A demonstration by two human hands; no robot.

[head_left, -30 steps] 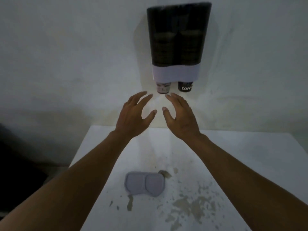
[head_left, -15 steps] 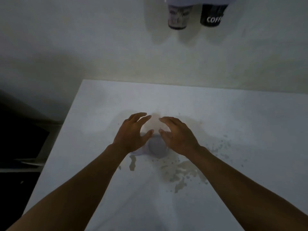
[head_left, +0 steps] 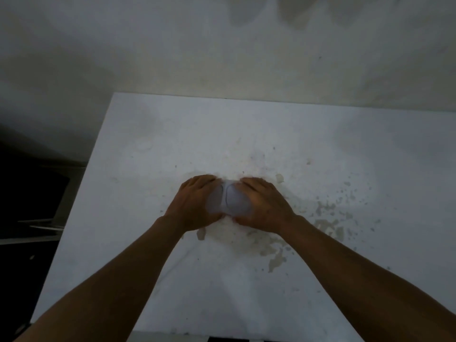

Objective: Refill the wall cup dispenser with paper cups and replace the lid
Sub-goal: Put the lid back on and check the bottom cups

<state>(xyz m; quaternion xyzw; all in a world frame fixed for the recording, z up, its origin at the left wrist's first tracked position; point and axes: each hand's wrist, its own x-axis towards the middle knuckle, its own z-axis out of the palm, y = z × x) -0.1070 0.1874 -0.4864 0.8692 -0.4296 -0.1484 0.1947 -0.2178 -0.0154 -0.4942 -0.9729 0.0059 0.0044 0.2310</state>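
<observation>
The lid (head_left: 228,201) lies flat on the white bench (head_left: 148,149), a little past its middle toward twelve o'clock; it is one piece, pale grey, made of two round domes joined side by side. The left hand (head_left: 195,203) covers the nine o'clock end and the right hand (head_left: 264,206) the three o'clock end; the fingers of both curl over the far rim while the thumbs sit at the near edge, so each hand appears to be gripping its own end of the lid; whether the lid is already off the bench I cannot tell.

It looks like thin moulded plastic; I judge it light, fairly stiff, smooth and so a bit slippery, and likely to flex if squeezed hard across the waist between the domes. The ends, where the rim gives the fingers an edge to hook, seem the best hold; a hand at each end should keep it level for seating on the dispenser, which is out of view.

Count: one lid; two hands; one bench, with brownish stains (head_left: 325,225) scattered from three to five o'clock of the lid; no cups in sight.
</observation>
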